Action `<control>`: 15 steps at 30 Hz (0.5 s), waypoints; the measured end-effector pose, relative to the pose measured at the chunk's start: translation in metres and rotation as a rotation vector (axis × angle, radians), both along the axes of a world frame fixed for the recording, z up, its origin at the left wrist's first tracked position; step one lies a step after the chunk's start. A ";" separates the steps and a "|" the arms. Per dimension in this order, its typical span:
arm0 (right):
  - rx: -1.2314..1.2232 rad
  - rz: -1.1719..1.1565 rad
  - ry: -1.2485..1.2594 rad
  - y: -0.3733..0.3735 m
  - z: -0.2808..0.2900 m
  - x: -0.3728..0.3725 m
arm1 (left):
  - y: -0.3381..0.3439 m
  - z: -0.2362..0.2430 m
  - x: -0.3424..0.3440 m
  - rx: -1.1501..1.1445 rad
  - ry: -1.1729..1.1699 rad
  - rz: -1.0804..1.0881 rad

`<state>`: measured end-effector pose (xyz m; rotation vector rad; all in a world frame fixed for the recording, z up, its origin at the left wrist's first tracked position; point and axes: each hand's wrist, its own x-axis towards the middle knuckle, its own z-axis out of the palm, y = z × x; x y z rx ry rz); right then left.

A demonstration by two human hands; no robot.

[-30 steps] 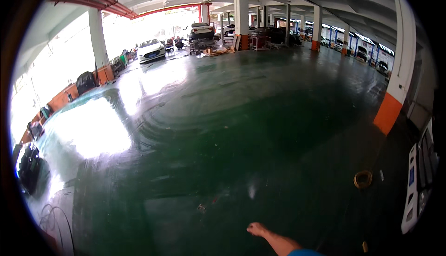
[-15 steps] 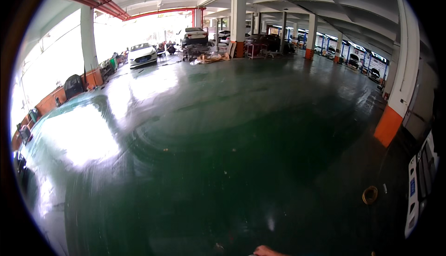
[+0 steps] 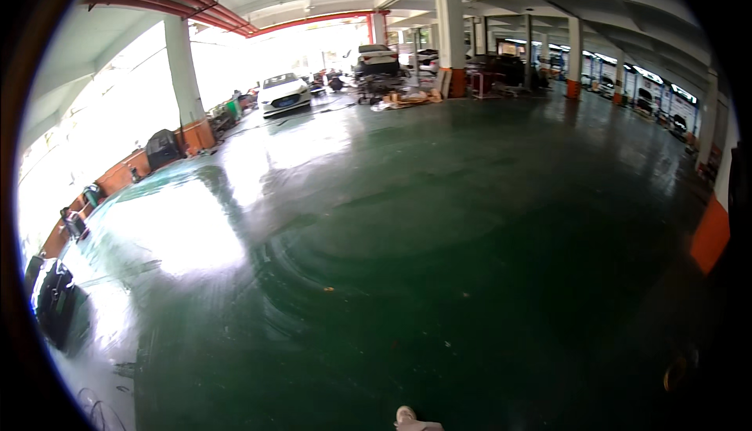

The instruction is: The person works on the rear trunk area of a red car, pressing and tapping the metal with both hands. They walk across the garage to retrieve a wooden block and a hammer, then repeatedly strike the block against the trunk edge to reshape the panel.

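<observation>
Neither my left hand nor my right hand shows at this moment. At the middle of the lower edge a pale shoe (image 3: 405, 413) and a bit of light trouser leg come into view. Under it spreads a glossy dark green floor (image 3: 439, 306) with curved streaks and small specks.
A white car (image 3: 283, 94) stands far left of centre, and another car (image 3: 377, 58) beyond it. Pillars with orange bases (image 3: 453, 82) rise behind and at the right (image 3: 710, 237). A yellow coil (image 3: 674, 373) lies at lower right; a black object (image 3: 55, 298) is at far left.
My view has turned left, so the scene has shifted right. The hand at the lower edge has gone out of view, and the shoe has come in. The white vehicle at the right edge is gone.
</observation>
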<state>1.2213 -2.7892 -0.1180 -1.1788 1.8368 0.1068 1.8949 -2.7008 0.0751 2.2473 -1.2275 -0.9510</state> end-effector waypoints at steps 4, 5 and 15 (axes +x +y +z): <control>-0.301 0.218 -0.094 -0.235 0.011 0.065 | -0.079 0.047 -0.081 0.374 0.411 0.294; -0.244 0.117 -0.327 -0.320 0.107 0.142 | -0.066 0.064 -0.079 0.377 0.400 0.443; -0.349 0.298 -0.163 -0.786 0.245 0.379 | -0.348 0.020 0.022 0.347 0.602 0.657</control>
